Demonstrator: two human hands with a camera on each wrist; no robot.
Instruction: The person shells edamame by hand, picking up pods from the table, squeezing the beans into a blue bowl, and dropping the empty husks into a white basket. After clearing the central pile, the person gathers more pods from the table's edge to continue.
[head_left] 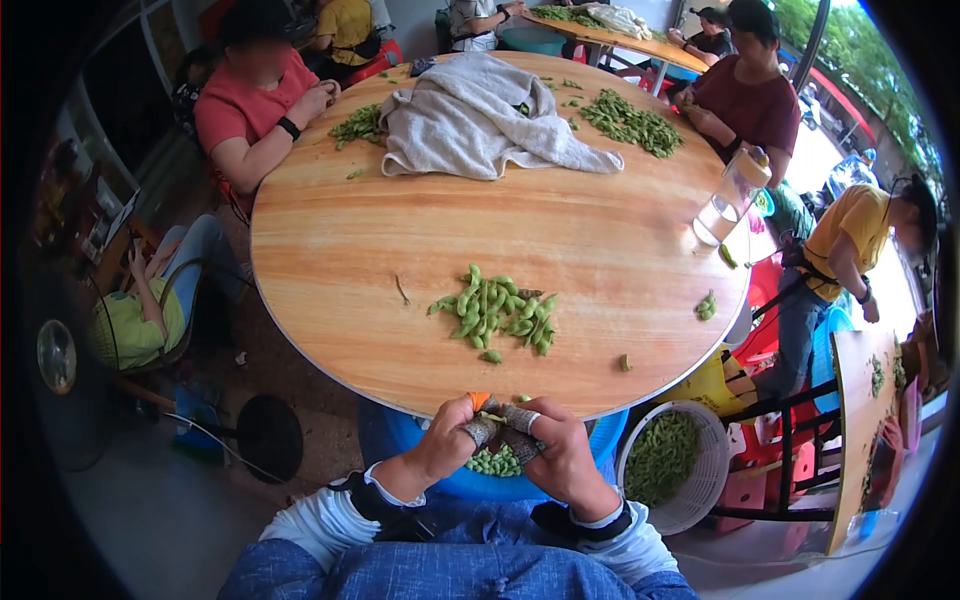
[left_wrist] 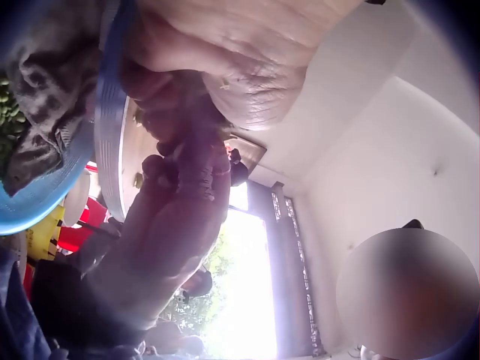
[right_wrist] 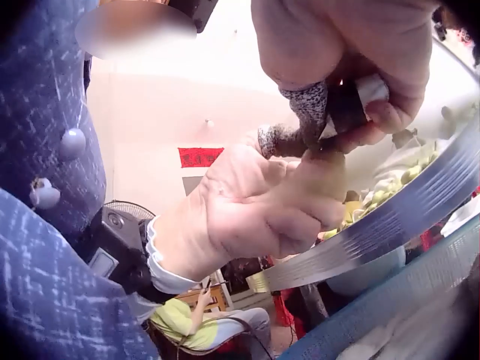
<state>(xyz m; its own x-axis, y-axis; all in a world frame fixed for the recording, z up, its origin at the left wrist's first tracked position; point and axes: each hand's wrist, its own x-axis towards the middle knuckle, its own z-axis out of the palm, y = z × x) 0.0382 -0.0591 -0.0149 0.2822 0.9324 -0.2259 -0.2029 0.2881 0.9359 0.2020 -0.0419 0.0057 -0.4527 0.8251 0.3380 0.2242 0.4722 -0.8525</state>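
Observation:
Both hands meet over a blue basin [head_left: 440, 477] at the table's near edge, a small green soybean pod [head_left: 493, 416] pinched between their fingertips. Grey knit finger covers wrap some of the fingertips, and an orange band shows on the left hand [head_left: 440, 440]. Opposite it, the right hand [head_left: 568, 455] has its thumb and curled fingers at the pod. Shelled green beans [head_left: 494, 461] lie in the basin below. Just beyond the hands, a small heap of soybean pods [head_left: 487, 310] lies on the round wooden table [head_left: 350, 250]. In both wrist views the fingers largely hide the pod.
A white basket [head_left: 708, 478] of pods stands right of the basin. Farther back on the table are a grey cloth [head_left: 465, 115], more pods [head_left: 632, 122] and a water bottle [head_left: 730, 200]. Two people sit across the table, handling small things; others are around the room.

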